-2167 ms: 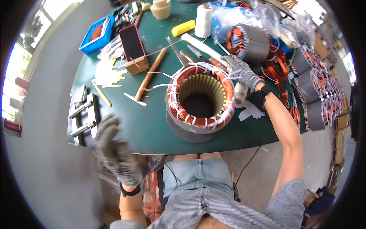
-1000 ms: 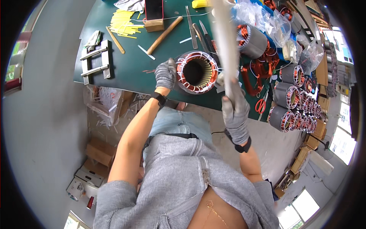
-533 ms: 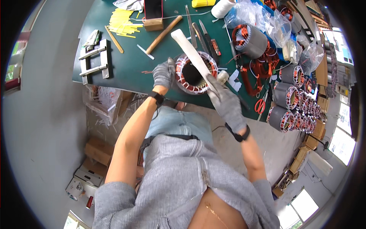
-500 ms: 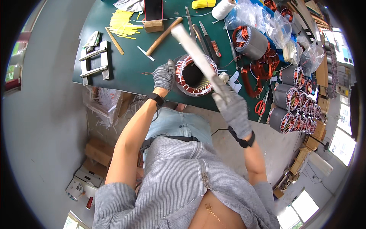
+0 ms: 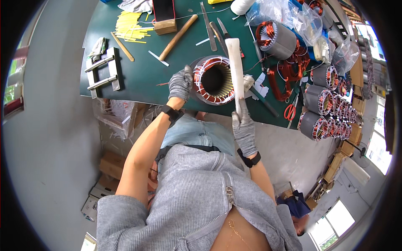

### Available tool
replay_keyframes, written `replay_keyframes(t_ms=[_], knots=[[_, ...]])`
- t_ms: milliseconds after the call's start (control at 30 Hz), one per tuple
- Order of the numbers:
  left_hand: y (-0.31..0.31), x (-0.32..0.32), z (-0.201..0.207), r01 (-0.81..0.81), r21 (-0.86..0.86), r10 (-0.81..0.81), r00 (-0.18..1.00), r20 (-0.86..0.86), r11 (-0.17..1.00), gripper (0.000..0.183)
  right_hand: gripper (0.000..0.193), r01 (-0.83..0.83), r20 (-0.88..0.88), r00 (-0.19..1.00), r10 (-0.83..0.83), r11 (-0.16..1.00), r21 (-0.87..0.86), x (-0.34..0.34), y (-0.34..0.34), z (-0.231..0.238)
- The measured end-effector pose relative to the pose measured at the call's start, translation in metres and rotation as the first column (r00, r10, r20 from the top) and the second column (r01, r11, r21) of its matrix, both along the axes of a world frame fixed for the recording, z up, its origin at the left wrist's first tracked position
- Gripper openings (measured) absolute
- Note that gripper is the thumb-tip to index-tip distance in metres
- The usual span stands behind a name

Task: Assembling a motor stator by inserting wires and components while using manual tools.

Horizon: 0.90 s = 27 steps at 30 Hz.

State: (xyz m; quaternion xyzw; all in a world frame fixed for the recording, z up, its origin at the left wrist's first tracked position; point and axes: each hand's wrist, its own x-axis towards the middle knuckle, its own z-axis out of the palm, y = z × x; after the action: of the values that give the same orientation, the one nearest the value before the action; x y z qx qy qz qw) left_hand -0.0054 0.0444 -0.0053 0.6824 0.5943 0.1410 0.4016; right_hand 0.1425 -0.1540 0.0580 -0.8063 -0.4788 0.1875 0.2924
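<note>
A motor stator point(image 5: 197, 90) stands on the green bench in front of me, with its round bore facing up. White lacing binds its copper windings. My left hand point(image 5: 181, 85), in a grey knit glove, is closed against the stator's left side. Reddish wire ends point(image 5: 162, 84) stick out beside this fist, and what the fingers hold is hidden. My right hand point(image 5: 244, 129), gloved alike, grips the lower end of a pale, flat beating stick point(image 5: 235, 62). The stick points away from me, upright in the view, over the stator's right edge.
Behind the stator lie a hammer point(image 5: 178, 37), a steel file point(image 5: 208, 27) and yellow strips point(image 5: 130, 27). A metal fixture point(image 5: 102, 72) sits at left. Rightward are another stator point(image 5: 281, 40), copper coils point(image 5: 279, 83), red scissors point(image 5: 289, 112) and several stacked stators point(image 5: 312, 125).
The stick has swung from a leftward tilt to nearly straight, and my right hand has moved left and nearer me. My left hand stays at the stator. A person appears at lower right.
</note>
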Motion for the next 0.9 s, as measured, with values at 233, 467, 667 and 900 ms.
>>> replay_keyframes(t_ms=[233,467,667,900], knots=[[0.008,-0.007,-0.009,0.054,-0.091,-0.043,0.991,0.127,0.994,0.053,0.047,-0.104,-0.013,0.994,0.104,0.994,0.03,0.0,0.05,0.056],[0.036,-0.028,-0.017,0.225,-0.349,-0.055,0.898,0.436,0.91,0.047,0.045,-0.257,0.251,0.949,0.192,0.931,0.261,-0.016,0.025,0.043],[0.058,-0.037,0.034,0.102,-0.242,-0.027,0.955,0.295,0.965,0.031,0.051,0.039,-0.035,0.998,-0.044,0.989,-0.145,0.003,-0.083,-0.007],[0.004,0.011,0.043,0.177,0.243,-0.236,0.941,0.242,0.954,0.042,0.043,0.544,-0.128,0.816,-0.564,0.824,-0.161,0.042,-0.142,-0.034]])
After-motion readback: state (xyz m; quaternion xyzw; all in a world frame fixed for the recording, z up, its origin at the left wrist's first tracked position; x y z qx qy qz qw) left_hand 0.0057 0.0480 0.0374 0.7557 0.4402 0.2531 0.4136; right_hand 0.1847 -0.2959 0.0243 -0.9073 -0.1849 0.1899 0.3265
